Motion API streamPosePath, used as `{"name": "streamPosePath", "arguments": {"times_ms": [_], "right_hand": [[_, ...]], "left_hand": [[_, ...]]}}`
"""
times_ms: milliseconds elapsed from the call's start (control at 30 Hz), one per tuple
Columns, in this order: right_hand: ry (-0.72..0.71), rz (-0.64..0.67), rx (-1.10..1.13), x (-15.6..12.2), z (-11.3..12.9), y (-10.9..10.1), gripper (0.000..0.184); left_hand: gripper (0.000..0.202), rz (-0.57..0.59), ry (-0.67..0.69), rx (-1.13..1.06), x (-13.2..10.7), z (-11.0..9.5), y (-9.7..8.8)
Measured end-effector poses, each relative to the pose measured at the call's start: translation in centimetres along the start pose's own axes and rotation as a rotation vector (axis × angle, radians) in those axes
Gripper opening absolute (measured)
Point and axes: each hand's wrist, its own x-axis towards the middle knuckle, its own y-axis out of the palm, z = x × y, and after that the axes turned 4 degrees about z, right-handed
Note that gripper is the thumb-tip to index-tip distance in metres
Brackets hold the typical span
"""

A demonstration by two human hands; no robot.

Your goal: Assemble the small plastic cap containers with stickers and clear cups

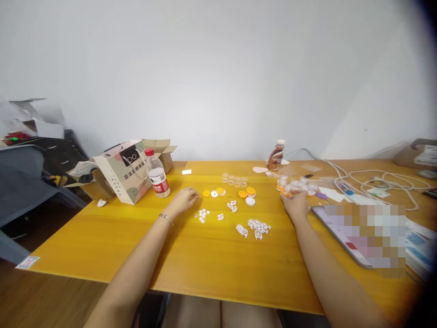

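Note:
My right hand (296, 206) is at a cluster of small clear plastic pieces with orange parts (284, 184), its fingers closed on an orange-and-clear piece at the near edge. My left hand (184, 200) hovers low over the table with loosely bent fingers and nothing visible in them. Just right of it lie a yellow disc (206, 193) and a white disc (214, 194). Small white round pieces (203, 213) are scattered nearer me. White openwork plastic parts (258, 226) form a pile at centre right. Several clear cylinders (237, 181) stand in a row farther back, beyond orange discs (242, 194).
A water bottle (159, 180), a paper bag (128, 180) and a cardboard box (163, 152) stand at left. Behind the cluster is a brown drink bottle (276, 157). A tablet-like device (344, 239), papers and white cables (385, 173) occupy the right side.

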Motion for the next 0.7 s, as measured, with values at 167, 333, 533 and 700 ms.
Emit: {"name": "streamPosePath", "arguments": {"times_ms": [167, 333, 533, 700], "right_hand": [[0.092, -0.068, -0.016, -0.6, 0.7, -0.1, 0.042], [0.049, -0.163, 0.047, -1.2, 1.7, -0.2, 0.034], [-0.100, -0.217, 0.154, -1.6, 2.6, -0.1, 0.028], [-0.299, -0.136, 0.237, -3.7, 4.7, 1.1, 0.022]], "left_hand": [[0.011, 0.072, -0.027, 0.005, 0.0, 1.3, 0.1], [0.008, 0.108, -0.052, 0.010, -0.1, 1.6, 0.2], [0.011, 0.045, -0.021, -0.009, -0.2, -0.7, -0.7], [0.009, 0.269, 0.302, -0.279, -1.1, -5.1, 0.3]]}}
